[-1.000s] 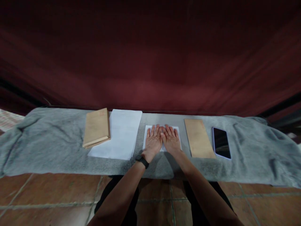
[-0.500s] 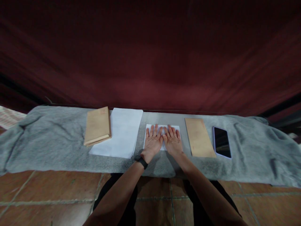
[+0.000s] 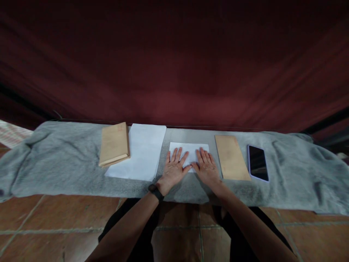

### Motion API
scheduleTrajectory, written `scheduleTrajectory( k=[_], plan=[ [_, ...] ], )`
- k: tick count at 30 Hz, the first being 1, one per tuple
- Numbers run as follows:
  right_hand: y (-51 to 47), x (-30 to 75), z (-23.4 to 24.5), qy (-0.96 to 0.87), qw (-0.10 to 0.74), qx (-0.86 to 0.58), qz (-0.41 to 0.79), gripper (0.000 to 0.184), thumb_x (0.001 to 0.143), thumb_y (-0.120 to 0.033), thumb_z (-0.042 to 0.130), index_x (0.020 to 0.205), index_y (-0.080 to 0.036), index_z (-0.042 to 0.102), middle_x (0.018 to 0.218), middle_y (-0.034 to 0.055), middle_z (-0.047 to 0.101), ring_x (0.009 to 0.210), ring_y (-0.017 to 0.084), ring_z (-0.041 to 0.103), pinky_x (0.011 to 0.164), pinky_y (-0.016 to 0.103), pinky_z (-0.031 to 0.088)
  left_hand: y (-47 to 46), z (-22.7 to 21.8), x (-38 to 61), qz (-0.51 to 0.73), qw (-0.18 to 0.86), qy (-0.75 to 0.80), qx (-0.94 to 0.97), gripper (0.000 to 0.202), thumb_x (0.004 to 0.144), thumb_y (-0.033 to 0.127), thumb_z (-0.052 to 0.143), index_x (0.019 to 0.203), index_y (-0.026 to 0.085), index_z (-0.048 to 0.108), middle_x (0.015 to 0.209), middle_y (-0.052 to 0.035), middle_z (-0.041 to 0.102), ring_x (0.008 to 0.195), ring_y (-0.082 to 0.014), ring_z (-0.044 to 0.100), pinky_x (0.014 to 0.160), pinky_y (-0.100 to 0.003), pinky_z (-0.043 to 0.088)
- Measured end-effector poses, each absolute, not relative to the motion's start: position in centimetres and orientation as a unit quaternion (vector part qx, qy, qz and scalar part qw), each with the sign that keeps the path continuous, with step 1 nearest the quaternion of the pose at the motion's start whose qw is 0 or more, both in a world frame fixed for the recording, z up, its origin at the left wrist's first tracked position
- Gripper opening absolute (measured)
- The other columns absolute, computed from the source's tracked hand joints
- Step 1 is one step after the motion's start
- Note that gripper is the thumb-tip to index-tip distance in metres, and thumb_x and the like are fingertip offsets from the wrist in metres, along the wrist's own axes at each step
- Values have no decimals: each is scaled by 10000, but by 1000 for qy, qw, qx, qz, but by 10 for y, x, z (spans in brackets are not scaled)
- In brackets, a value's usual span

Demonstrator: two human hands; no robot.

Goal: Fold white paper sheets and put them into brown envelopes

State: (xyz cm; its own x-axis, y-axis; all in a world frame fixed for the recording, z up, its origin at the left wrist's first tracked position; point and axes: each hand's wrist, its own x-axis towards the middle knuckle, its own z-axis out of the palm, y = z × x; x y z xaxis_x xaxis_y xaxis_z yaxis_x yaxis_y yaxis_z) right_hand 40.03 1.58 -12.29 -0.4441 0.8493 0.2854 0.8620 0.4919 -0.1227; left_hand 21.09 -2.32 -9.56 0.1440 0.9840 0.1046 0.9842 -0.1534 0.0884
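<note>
Your left hand point(image 3: 172, 170) and right hand point(image 3: 208, 168) lie flat, fingers spread, gripping nothing, pressing the near edge of the small folded white paper point(image 3: 189, 150) on the grey blanket point(image 3: 60, 160).

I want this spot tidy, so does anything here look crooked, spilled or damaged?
Nothing is spilled or torn. The grey blanket is rumpled at both ends, and the stack of brown envelopes overlaps the white sheet. The left hand and right hand lie flat on the folded paper.
</note>
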Motion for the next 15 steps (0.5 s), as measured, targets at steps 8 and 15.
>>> scheduleTrajectory(
  k=[8, 15],
  plan=[
    [16, 419, -129, -847, 176, -500, -26, 729, 1053, -535, 343, 1592, -50, 270, 1631, 206, 333, 1512, 310, 310, 1200, 486, 300, -34, -93, 198, -62, -1, -640, -766, 763, 968, 693, 406, 1593, 263, 321, 1676, -119, 257, 1555, -298, 224, 1260, -534, 191],
    [15, 430, -128, -838, 184, -511, -50, 733, 1055, -538, 340, 1566, -12, 318, 1600, 232, 380, 1480, 338, 366, 1187, 492, 327, -41, -95, 191, -73, 15, -653, -753, 742, 992, 618, 435, 1584, 182, 333, 1657, -161, 291, 1538, -298, 273, 1253, -496, 244]
  ],
)
